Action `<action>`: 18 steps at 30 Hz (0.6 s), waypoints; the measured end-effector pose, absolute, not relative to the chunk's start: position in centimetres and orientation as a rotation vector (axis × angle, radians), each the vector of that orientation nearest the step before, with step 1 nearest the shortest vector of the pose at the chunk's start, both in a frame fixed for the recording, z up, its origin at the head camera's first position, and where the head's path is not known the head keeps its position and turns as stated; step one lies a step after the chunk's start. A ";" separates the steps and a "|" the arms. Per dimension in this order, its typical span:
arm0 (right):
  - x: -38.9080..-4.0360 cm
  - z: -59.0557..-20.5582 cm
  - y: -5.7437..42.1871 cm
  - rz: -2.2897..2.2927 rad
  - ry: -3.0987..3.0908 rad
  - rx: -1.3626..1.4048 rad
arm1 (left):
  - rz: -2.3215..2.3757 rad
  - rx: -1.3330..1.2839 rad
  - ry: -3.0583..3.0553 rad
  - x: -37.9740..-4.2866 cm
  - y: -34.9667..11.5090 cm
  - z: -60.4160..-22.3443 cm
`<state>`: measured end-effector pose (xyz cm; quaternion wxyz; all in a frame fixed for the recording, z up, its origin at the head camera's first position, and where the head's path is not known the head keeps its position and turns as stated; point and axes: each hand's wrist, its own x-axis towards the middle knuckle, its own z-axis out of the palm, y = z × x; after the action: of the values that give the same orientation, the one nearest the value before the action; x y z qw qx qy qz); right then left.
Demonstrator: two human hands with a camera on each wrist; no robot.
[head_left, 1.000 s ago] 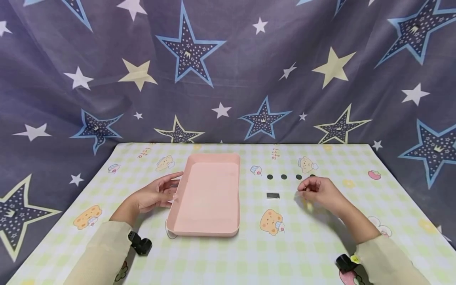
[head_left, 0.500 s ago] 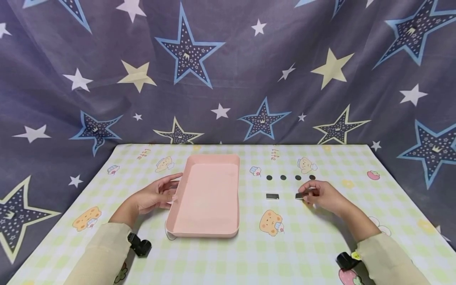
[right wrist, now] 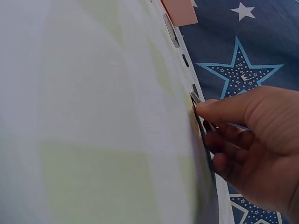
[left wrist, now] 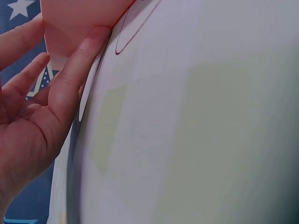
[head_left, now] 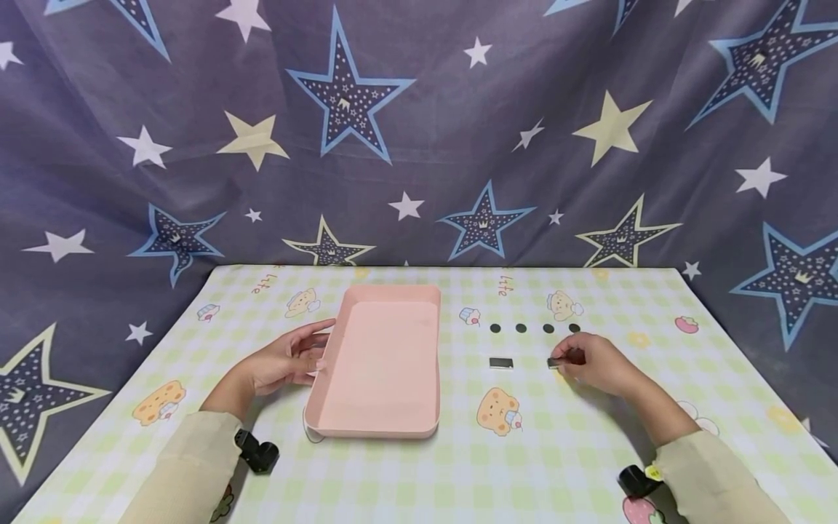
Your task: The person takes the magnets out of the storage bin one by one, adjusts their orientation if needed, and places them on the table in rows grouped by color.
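A shallow pink tray (head_left: 386,364) lies on the table left of centre. At its left side is my left hand (head_left: 281,362), its fingers extended and touching the outer wall; the left wrist view shows the thumb (left wrist: 77,65) against the pink wall. My right hand (head_left: 599,364) pinches a small dark rectangular piece with a silvery edge (head_left: 554,362) between thumb and fingertips, close over the cloth; most of it is hidden by the fingers. A similar dark rectangular piece (head_left: 500,362) lies to its left, between the tray and the hand.
Several small black discs (head_left: 521,328) lie in a row behind the rectangular pieces. A green-and-white checked tablecloth (head_left: 497,480) with printed cartoons covers the table. A dark star-patterned curtain (head_left: 419,167) hangs along the far edge.
The right hand has lowered slightly, and the dark rectangular piece in its fingers, not clearly visible a second ago, has come into view and shifted a little right. Left hand and tray have stayed put.
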<state>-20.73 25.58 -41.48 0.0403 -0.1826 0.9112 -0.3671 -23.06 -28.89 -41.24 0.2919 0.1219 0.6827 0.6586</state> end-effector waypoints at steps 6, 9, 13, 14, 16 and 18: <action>-20.6 -41.6 25.7 -1.103 2.778 -0.627 | 1.758 0.329 1.815 -23.0 -28.8 -41.2; -20.6 -41.6 25.7 -1.103 2.778 -0.641 | 1.764 0.334 1.809 -23.0 -28.9 -41.1; -20.4 -41.4 25.7 -1.089 2.785 -0.655 | 1.769 0.338 1.810 -22.9 -28.8 -41.1; -20.4 -41.4 25.7 -1.088 2.786 -0.653 | 1.771 0.335 1.816 -22.8 -28.8 -41.1; -20.3 -41.2 25.6 -1.080 2.792 -0.641 | 1.777 0.329 1.831 -22.8 -28.7 -41.1; -20.2 -41.0 25.7 -1.083 2.797 -0.625 | 1.788 0.311 1.856 -22.8 -28.5 -41.2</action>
<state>-20.23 25.71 -41.01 0.0391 -0.2040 0.9122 -0.3531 -22.76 -28.50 -41.20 0.2697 0.1152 0.6885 0.6633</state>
